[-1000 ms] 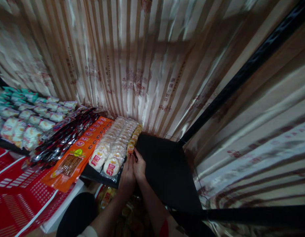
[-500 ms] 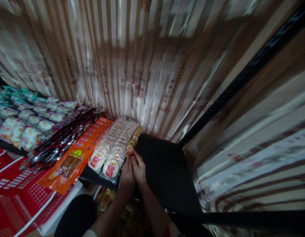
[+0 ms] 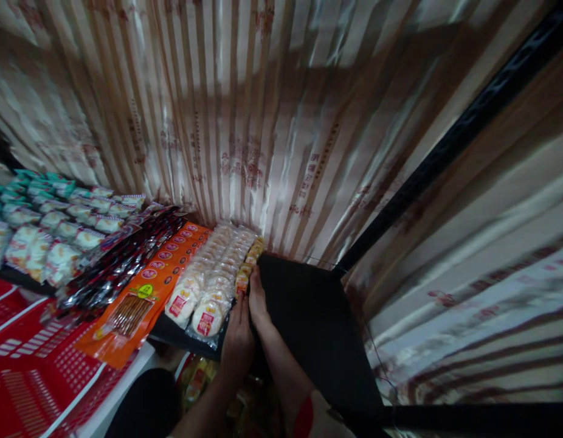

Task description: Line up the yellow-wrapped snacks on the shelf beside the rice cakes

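Observation:
A row of small yellow snack packets [image 3: 243, 275] stands on the black shelf [image 3: 304, 316], running back toward the curtain. My left hand [image 3: 238, 336] is at the near end of this row, its fingers stretched forward against the front packet. Along the row's right side lies my right hand [image 3: 258, 297], fingers straight and flat against the packets. Neither hand is wrapped round anything. Just left of the row are two lines of clear-wrapped round white crackers [image 3: 206, 319] with red labels.
Further left lie an orange snack pack [image 3: 145, 292], dark shiny packets [image 3: 121, 258] and rows of white packets [image 3: 60, 258]. A red basket [image 3: 39, 365] is at lower left. Yellow packets [image 3: 197, 380] show below the shelf. A black post [image 3: 418, 164] and striped curtain [image 3: 245, 121] stand behind.
My right hand has slid forward from the row's near end to its right side, and its fingers now lie flatter. My left hand stays at the front packet. The view has shifted slightly.

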The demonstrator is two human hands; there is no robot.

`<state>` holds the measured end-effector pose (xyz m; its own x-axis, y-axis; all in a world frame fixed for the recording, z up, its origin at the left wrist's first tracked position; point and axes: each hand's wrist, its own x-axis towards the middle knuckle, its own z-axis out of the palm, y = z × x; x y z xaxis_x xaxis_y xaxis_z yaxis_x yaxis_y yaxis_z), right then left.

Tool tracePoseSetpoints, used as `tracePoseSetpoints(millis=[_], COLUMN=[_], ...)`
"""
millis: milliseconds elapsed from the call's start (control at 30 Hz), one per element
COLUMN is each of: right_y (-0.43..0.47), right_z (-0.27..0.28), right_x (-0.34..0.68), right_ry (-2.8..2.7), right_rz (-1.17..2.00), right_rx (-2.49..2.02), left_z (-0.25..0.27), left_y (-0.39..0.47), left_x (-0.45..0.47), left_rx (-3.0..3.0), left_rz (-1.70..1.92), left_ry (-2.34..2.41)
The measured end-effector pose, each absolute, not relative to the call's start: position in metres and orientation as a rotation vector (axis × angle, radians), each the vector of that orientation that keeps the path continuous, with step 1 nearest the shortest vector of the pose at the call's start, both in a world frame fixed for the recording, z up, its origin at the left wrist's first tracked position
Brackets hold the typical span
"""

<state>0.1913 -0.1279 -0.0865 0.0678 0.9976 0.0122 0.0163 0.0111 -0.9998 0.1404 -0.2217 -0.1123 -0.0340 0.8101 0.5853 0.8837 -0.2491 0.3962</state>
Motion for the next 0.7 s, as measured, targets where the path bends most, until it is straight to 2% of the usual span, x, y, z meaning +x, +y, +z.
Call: tracePoseSetpoints(millis=[267,700], right_y=[-0.122,-0.085], right_z=[-0.091,-0.107], right_x=[0.189,0.186], right_ry=[-1.282,-1.245], right_rz=[1.029,0.908], right_rx=[-1.281,-1.325], left_z=[-0.101,-0.106], left_y=[-0.224,-0.225], left_x=[0.147,0.149], left_rx=[-2.048,-2.129], left_rz=[-0.881,-0.935], left_ry=[-1.8,-1.884])
